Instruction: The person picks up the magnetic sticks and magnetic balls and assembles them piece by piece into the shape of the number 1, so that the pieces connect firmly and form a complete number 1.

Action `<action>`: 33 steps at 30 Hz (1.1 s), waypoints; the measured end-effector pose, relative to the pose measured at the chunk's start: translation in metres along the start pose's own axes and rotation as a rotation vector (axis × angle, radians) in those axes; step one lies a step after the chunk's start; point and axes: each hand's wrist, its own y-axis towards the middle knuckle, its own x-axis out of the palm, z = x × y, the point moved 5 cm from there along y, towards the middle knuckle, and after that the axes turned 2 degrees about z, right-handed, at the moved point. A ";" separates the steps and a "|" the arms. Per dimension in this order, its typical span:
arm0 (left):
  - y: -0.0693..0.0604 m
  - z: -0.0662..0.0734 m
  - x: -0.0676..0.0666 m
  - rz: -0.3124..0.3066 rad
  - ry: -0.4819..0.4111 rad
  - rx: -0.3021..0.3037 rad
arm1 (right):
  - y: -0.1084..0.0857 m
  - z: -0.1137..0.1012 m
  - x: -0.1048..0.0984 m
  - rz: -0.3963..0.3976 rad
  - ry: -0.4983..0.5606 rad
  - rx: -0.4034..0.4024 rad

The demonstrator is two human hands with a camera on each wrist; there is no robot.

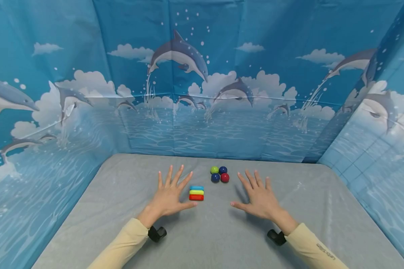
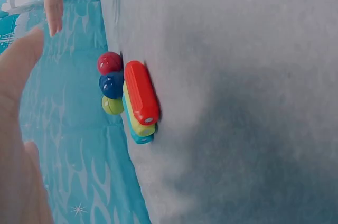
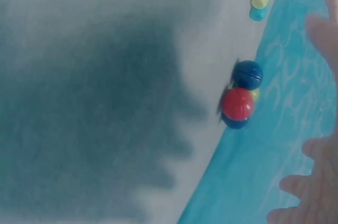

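My left hand (image 1: pixel 168 195) is spread above the table, fingers straight and apart, holding nothing. Just right of it lie three short plastic rods side by side: a blue rod (image 1: pixel 196 188), a yellow rod (image 1: pixel 196 192) and a red rod (image 2: pixel 141 93) nearest me. Behind them, a little to the right, several glossy balls sit in a tight cluster: a green ball (image 1: pixel 214 170), a red ball (image 1: pixel 224 177) and two dark blue balls (image 1: pixel 215 178). My right hand (image 1: pixel 260 196) hovers to the right of the balls, also spread and without anything in it.
A grey cloth-covered table (image 1: pixel 222 239) lies under both hands. Blue dolphin-printed curtains (image 1: pixel 202 130) hang along its back and sides. Each wrist wears a black camera mount, such as the left mount (image 1: pixel 157 234).
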 end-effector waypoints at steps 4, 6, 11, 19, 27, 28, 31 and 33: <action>-0.001 0.001 0.003 -0.011 -0.022 -0.008 | 0.000 -0.001 0.001 0.058 0.019 -0.002; -0.002 0.001 0.005 -0.018 -0.039 -0.015 | 0.001 0.000 0.002 0.081 0.034 0.006; -0.003 0.000 0.008 -0.003 -0.103 -0.022 | 0.005 0.000 0.003 0.109 0.099 0.038; -0.002 0.000 0.014 0.032 -0.217 -0.013 | 0.012 -0.001 0.005 0.137 0.208 0.066; 0.000 0.003 0.018 0.078 -0.317 -0.050 | 0.022 0.000 0.010 0.158 0.275 0.107; 0.000 0.004 0.018 0.091 -0.327 -0.056 | 0.023 0.001 0.011 0.157 0.281 0.115; 0.001 0.006 0.018 0.146 -0.353 -0.063 | 0.027 0.002 0.014 0.154 0.305 0.140; 0.002 0.008 0.018 0.179 -0.374 -0.066 | 0.029 0.003 0.015 0.150 0.321 0.155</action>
